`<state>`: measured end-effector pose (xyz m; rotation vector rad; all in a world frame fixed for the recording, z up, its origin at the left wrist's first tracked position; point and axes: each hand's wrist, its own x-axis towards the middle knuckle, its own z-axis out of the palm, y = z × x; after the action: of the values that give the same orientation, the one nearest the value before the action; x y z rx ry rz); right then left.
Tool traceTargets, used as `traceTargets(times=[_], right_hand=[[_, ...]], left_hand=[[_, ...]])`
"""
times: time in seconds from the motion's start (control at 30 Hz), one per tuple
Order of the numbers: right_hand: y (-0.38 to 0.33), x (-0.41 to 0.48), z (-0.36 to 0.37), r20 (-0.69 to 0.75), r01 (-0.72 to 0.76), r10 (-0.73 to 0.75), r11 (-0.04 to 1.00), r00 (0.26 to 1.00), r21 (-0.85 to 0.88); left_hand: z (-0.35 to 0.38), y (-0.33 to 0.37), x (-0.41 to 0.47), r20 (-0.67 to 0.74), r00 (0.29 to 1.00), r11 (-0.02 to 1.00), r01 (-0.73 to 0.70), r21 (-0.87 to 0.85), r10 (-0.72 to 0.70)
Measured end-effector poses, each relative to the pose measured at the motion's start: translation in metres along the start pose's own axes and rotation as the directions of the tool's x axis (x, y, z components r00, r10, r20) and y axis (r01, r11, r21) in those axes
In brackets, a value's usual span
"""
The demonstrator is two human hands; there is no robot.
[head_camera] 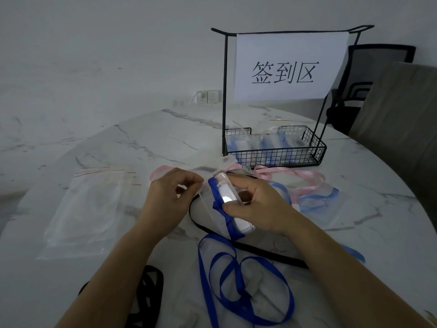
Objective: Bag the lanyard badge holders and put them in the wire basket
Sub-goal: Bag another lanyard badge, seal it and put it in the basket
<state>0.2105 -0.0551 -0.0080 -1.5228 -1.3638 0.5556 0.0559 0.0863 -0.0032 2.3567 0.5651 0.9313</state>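
Note:
My right hand (257, 204) grips a clear badge holder (228, 197) with a blue lanyard wound round it, held over the middle of the marble table (123, 143). My left hand (170, 197) pinches the rim of a clear zip bag (208, 207) right beside the holder. More badge holders lie loose: one with a blue lanyard (236, 280) near the front edge, pink ones (295, 176) and a black one (260, 252) behind and under my hands. The black wire basket (316, 155) stands at the back right and holds several bagged holders.
A stack of empty clear zip bags (89, 209) lies to the left. A white paper sign (288, 67) hangs on the basket's tall frame. A black strap (149, 297) lies at the front edge. A black office chair (361, 86) stands behind the table at the right.

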Motion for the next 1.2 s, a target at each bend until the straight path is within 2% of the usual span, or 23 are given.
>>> traceTargets(times=[0.07, 0.2, 0.27, 0.37, 0.5, 0.57, 0.7, 0.9, 1.07, 1.2], right_hand=[[0.002, 0.0, 0.0, -0.004, -0.056, 0.056, 0.998, 0.998, 0.026], [0.007, 0.002, -0.001, -0.013, -0.131, 0.133, 0.988, 0.991, 0.083], [0.007, 0.003, -0.002, -0.024, -0.152, 0.155, 0.984, 0.988, 0.097], [0.009, 0.003, -0.005, -0.033, -0.206, 0.214, 0.966, 0.976, 0.158], [0.009, 0.005, -0.008, 0.045, -0.334, 0.355, 0.817, 0.934, 0.47], [0.009, 0.006, -0.009, 0.014, -0.321, 0.367, 0.793, 0.93, 0.519], [0.008, 0.006, -0.011, -0.034, -0.3, 0.368, 0.804, 0.929, 0.513], [0.003, 0.002, -0.016, 0.014, -0.303, 0.332, 0.844, 0.943, 0.442], [-0.002, -0.002, -0.018, 0.096, -0.284, 0.271, 0.841, 0.958, 0.46], [0.0, 0.001, -0.015, 0.027, -0.303, 0.326, 0.841, 0.945, 0.447]], left_hand=[[0.001, 0.002, 0.0, -0.041, 0.999, 1.0, 0.011, -0.023, -0.012], [-0.001, 0.004, 0.0, -0.256, 0.964, 0.993, 0.049, -0.112, -0.076], [-0.002, 0.004, 0.001, -0.288, 0.955, 0.992, 0.034, -0.124, -0.069], [0.002, 0.005, 0.0, -0.234, 0.972, 0.997, -0.026, -0.074, 0.008], [0.007, 0.003, -0.001, -0.155, 0.984, 0.996, -0.077, 0.053, 0.084], [0.007, 0.002, -0.001, -0.117, 0.989, 0.996, -0.083, 0.041, 0.087], [0.007, 0.003, -0.001, -0.101, 0.99, 0.995, -0.094, 0.023, 0.096], [0.007, 0.001, 0.0, -0.137, 0.99, 0.999, -0.025, -0.023, 0.022], [0.006, 0.005, -0.001, -0.131, 0.991, 0.999, 0.005, -0.052, -0.012], [0.005, 0.008, -0.001, -0.152, 0.988, 0.995, 0.012, -0.102, -0.027]])
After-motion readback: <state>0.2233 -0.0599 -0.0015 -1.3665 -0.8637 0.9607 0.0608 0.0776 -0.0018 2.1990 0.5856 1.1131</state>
